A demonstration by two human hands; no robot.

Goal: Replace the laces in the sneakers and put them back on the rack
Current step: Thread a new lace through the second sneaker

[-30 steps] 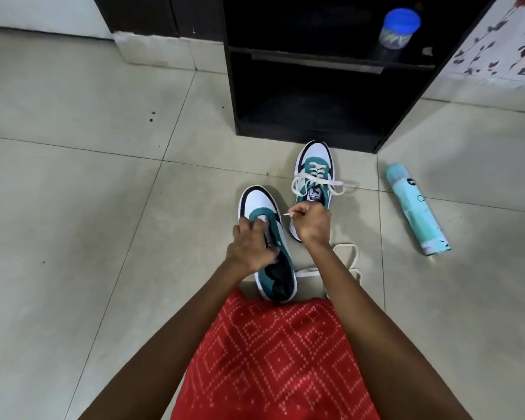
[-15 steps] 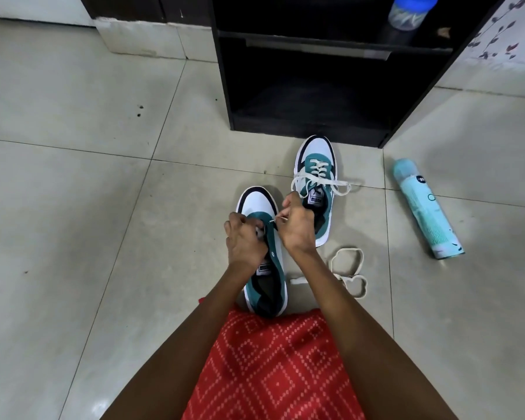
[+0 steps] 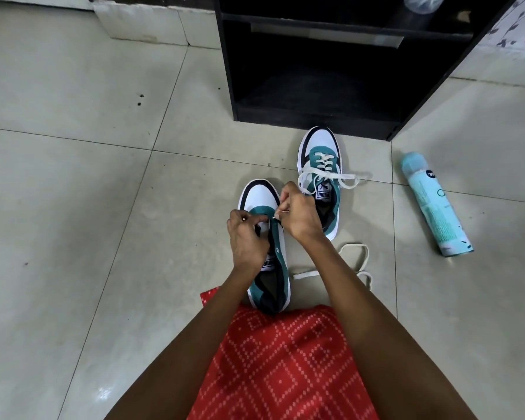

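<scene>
Teal spray can (image 3: 435,207): lies on floor, right of the shoes.
Rack (image 3: 315,121): black, behind laced far sneaker (image 3: 319,147); we see a jar (image 3: 422,1) on upper shelf, contents unclear.
Loose lace (image 3: 305,274): floor, partly behind right forearm.
Near sneaker (image 3: 261,198): floor, at our lap; hands cover eyelets.
Left hand (image 3: 246,237): grips its upper.
Right hand (image 3: 299,215): pinches lace tip (image 3: 282,211).

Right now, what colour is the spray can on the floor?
The spray can is pale turquoise, seen best in the head view.
</scene>
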